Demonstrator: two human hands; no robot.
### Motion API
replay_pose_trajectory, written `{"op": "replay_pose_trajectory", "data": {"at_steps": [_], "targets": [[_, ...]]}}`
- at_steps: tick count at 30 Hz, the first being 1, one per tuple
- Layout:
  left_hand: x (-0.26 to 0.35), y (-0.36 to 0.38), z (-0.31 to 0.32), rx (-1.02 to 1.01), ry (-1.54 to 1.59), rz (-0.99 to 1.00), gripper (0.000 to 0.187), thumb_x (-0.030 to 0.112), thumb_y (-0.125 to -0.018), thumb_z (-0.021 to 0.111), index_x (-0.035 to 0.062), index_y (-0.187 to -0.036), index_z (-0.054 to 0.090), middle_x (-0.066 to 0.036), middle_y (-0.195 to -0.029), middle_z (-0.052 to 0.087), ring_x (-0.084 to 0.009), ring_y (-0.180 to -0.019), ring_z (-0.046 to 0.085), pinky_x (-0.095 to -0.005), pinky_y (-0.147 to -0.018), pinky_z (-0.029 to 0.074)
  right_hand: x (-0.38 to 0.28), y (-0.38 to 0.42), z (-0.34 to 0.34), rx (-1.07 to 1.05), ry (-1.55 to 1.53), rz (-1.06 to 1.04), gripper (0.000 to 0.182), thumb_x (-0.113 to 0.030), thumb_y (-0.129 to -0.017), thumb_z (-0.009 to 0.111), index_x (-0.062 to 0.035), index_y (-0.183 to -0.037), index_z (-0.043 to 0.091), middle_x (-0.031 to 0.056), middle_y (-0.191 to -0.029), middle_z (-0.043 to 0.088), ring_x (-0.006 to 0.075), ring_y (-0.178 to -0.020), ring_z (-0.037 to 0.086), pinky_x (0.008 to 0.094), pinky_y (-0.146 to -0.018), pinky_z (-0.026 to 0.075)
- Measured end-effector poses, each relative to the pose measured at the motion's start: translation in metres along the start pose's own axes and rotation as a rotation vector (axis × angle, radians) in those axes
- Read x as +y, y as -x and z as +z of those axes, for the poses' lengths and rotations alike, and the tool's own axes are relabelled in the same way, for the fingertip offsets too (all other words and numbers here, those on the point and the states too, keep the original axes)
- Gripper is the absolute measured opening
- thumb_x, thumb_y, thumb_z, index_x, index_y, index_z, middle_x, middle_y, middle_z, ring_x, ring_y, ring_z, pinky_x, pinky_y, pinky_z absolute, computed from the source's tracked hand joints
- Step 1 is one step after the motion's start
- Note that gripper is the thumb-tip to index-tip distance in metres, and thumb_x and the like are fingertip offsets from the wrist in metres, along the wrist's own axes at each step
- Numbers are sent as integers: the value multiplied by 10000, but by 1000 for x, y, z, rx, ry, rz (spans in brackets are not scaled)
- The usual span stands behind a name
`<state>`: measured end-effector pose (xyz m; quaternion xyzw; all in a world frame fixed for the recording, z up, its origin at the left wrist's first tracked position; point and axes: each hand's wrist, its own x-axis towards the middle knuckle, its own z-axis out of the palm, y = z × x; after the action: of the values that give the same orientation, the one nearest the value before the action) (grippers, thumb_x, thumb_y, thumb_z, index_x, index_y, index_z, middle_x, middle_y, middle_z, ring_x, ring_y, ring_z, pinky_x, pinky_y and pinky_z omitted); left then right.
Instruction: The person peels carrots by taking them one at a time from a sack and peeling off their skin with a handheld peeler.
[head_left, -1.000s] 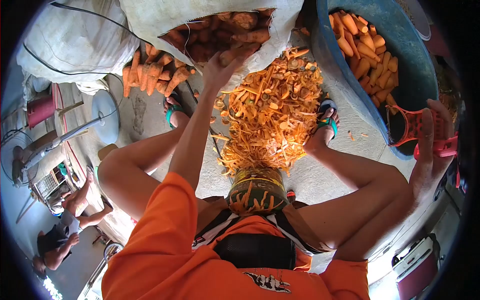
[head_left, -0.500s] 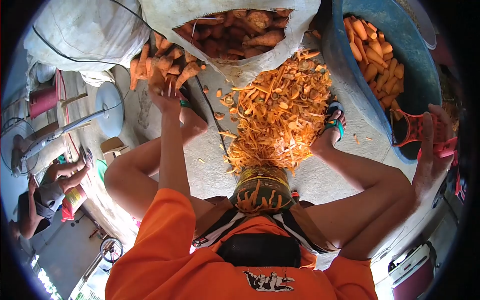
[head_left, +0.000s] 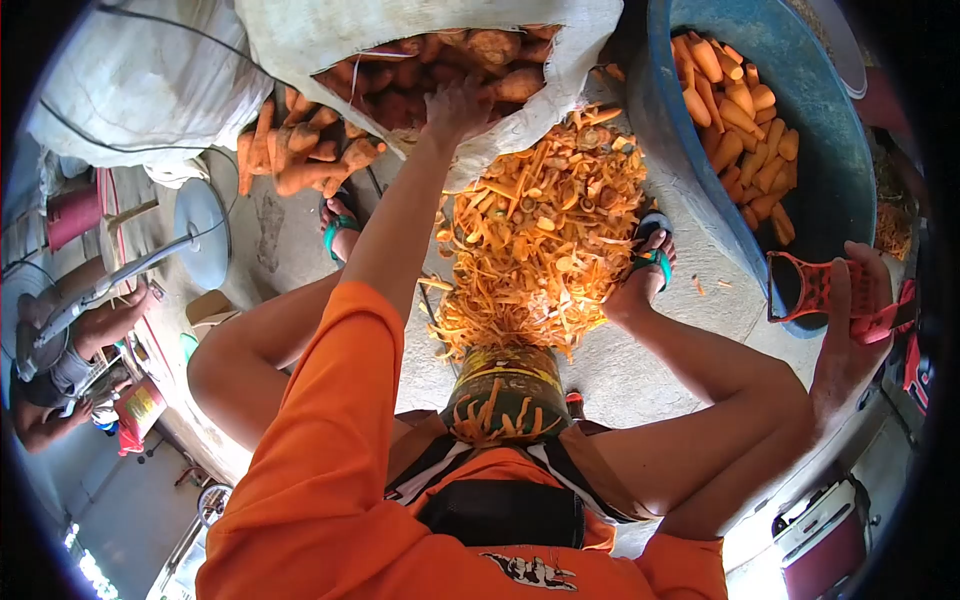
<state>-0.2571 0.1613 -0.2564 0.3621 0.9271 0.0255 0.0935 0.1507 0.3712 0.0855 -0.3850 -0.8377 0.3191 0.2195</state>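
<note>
My left hand (head_left: 458,108) reaches into the opening of a white sack (head_left: 590,50) filled with unpeeled carrots (head_left: 400,78); its fingers are spread over them. My right hand (head_left: 855,320) grips a red peeler (head_left: 825,287) with a meshlike frame, beside the rim of a blue tub (head_left: 740,235). Peeled carrots (head_left: 765,150) lie in the tub. Between my feet is a heap of orange peelings (head_left: 540,240), reaching down to a round container (head_left: 508,370) with peel strips on its top. Loose unpeeled carrots (head_left: 300,150) lie left of the sack.
Another filled white sack (head_left: 150,80) stands at the upper left, with a black cable across it. A fan (head_left: 200,235) stands below it. At the far left is another person (head_left: 75,360). A white and dark red object (head_left: 825,540) sits at the lower right.
My left hand has moved right, from the loose carrots on the floor to the sack opening. My right hand still holds the peeler by the tub. The view has shifted slightly.
</note>
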Motion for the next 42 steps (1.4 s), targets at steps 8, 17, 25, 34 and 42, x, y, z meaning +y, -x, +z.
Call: {"op": "replay_pose_trajectory", "data": {"at_steps": [8, 17, 25, 34, 42], "targets": [[-20, 3, -9, -172, 340, 11, 481, 550, -852, 741, 182, -1161, 755, -126, -1196, 710, -309, -1025, 709, -488, -869, 565, -8, 1, -7, -67, 23, 138, 229, -95, -1029, 643, -24, -1246, 634, 29, -1062, 633, 79, -972, 594, 221, -884, 479], [-25, 56, -119, 375, 501, 256, 301, 250, -898, 801, 60, -1123, 737, -121, -1047, 745, -259, -962, 720, -343, -885, 550, -19, 11, 1, -11, -79, 76, 211, -102, -998, 685, -22, -1191, 653, 34, -1067, 658, 86, -963, 620, 228, -853, 496], [-1, 129, -183, -215, 2063, -161, 612, 550, -1089, 357, 70, -1457, 445, -154, -1345, 608, -327, -1284, 578, -461, -1140, 431, -46, 31, 23, -70, -195, -163, 166, -48, -960, 709, 6, -1107, 655, 60, -976, 691, 79, -866, 616, 243, -766, 517], [34, 235, -224, -173, 1464, -109, 435, 456, -1032, 599, 52, -1181, 657, -47, -989, 690, -118, -884, 669, -288, -781, 536, -52, 71, 73, -464, -47, -335, 281, -229, -939, 736, -23, -1114, 660, 143, -935, 720, 266, -811, 701, 371, -746, 532], [74, 298, -247, 51, 1089, 191, 412, 364, -1006, 662, -26, -1138, 659, -66, -947, 691, -116, -828, 598, -281, -768, 493, -72, 101, 136, -487, -189, -472, 288, -283, -984, 656, 2, -988, 618, 225, -811, 628, 421, -765, 610, 481, -722, 479]]}}
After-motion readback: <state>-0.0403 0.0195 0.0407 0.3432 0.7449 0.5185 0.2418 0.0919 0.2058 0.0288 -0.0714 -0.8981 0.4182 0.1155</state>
